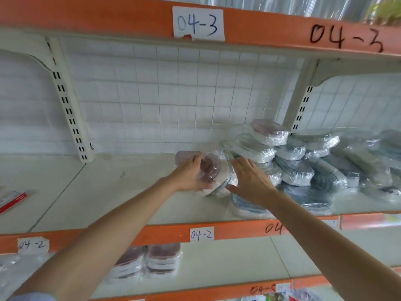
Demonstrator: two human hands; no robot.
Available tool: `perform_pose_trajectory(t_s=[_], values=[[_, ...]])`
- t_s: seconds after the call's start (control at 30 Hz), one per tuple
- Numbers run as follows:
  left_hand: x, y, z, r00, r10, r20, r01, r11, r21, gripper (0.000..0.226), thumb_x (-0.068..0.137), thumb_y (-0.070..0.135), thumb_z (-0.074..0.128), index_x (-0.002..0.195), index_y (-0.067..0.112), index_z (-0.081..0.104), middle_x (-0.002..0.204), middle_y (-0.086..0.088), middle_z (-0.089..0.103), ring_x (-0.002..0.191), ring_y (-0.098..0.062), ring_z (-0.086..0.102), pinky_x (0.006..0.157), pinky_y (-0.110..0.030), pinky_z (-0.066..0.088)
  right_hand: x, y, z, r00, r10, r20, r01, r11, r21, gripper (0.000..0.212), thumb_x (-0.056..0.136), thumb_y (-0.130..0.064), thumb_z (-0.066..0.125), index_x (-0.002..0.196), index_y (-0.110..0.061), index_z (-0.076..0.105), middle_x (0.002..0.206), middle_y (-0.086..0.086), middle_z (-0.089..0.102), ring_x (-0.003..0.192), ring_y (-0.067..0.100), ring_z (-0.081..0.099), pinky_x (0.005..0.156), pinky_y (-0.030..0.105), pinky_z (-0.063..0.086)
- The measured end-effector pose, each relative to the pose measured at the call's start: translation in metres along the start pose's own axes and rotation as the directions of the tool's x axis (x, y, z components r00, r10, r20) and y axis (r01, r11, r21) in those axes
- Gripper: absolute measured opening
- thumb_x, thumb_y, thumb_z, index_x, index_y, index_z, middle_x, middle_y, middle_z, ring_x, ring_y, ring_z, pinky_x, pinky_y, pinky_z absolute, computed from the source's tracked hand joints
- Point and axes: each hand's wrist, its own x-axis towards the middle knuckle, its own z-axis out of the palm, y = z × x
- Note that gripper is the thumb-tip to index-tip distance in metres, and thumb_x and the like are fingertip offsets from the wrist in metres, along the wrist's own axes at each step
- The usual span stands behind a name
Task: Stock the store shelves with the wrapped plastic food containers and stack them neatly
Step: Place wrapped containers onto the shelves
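A wrapped pack of plastic food containers with pinkish lids (213,170) stands tilted on the cream shelf (121,192). My left hand (191,175) grips its left side, fingers curled over the lid. On the pack's right side rests my right hand (252,181), fingers straight. Right of it lies a loose heap of wrapped containers (299,161), pink-lidded and grey-lidded, leaning against each other up to the back grid.
An orange rail labelled 04-2 (201,233) fronts this shelf. Below it stand two stacks of wrapped pink-lidded containers (152,260). A red-edged packet (13,199) lies at the far left. A slotted upright (69,109) and a white wire grid (173,94) back the shelf.
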Motion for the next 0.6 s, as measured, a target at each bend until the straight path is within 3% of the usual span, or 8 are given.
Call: perform_pose_trajectory(t_s=[0.1, 0.2, 0.33, 0.47, 0.6], values=[[-0.003, -0.011, -0.010, 0.999, -0.002, -0.050, 0.004, 0.999, 0.040, 0.105, 0.065, 0.050, 0.081, 0.144, 0.008, 0.026, 0.141, -0.008, 0.034, 0.133, -0.021, 0.031, 0.108, -0.027, 0.029, 0.013, -0.005, 0.010, 0.997, 0.028, 0.071, -0.029, 1.000, 0.011, 0.089, 0.080, -0.060, 0.059, 0.146, -0.016, 0.019, 0.147, 0.012, 0.021, 0.135, 0.029, 0.023, 0.106, 0.038, 0.032], [-0.012, -0.030, -0.027, 0.995, -0.044, -0.085, 0.059, 0.980, 0.189, 0.096, 0.064, 0.061, 0.076, 0.136, 0.011, 0.036, 0.119, -0.004, 0.033, 0.122, -0.021, 0.033, 0.103, -0.028, 0.034, 0.026, -0.013, 0.019, 0.988, 0.076, 0.134, -0.076, 0.997, -0.001, 0.099, 0.076, -0.070, 0.055, 0.148, -0.020, 0.009, 0.153, 0.014, 0.008, 0.138, 0.036, 0.020, 0.110, 0.045, 0.026], [-0.032, -0.065, -0.036, 0.985, -0.168, -0.049, 0.175, 0.942, 0.286, 0.089, 0.061, 0.066, 0.074, 0.124, 0.011, 0.043, 0.113, -0.001, 0.032, 0.116, -0.019, 0.034, 0.097, -0.031, 0.039, 0.043, -0.021, 0.025, 0.979, 0.097, 0.178, -0.115, 0.988, 0.099, 0.093, 0.077, -0.061, 0.061, 0.146, -0.022, 0.013, 0.151, 0.009, 0.010, 0.133, 0.038, 0.024, 0.105, 0.042, 0.031], [-0.052, -0.093, -0.042, 0.963, -0.271, -0.013, 0.259, 0.907, 0.331, 0.090, 0.060, 0.069, 0.072, 0.124, 0.012, 0.043, 0.112, 0.000, 0.032, 0.115, -0.018, 0.033, 0.098, -0.033, 0.038, 0.049, -0.027, 0.026, 0.984, -0.076, 0.164, 0.034, 0.968, 0.247, 0.091, 0.072, -0.052, 0.072, 0.145, -0.026, 0.024, 0.148, 0.000, 0.014, 0.133, 0.028, 0.021, 0.108, 0.036, 0.029], [-0.068, -0.107, -0.052, 0.942, -0.334, 0.022, 0.316, 0.910, 0.267, 0.086, 0.062, 0.065, 0.075, 0.125, 0.013, 0.047, 0.110, 0.000, 0.032, 0.113, -0.016, 0.032, 0.099, -0.031, 0.037, 0.056, -0.035, 0.033, 0.945, -0.279, 0.174, 0.156, 0.846, 0.510, 0.087, 0.066, -0.043, 0.082, 0.138, -0.027, 0.037, 0.140, -0.005, 0.027, 0.127, 0.013, 0.035, 0.107, 0.024, 0.029]])
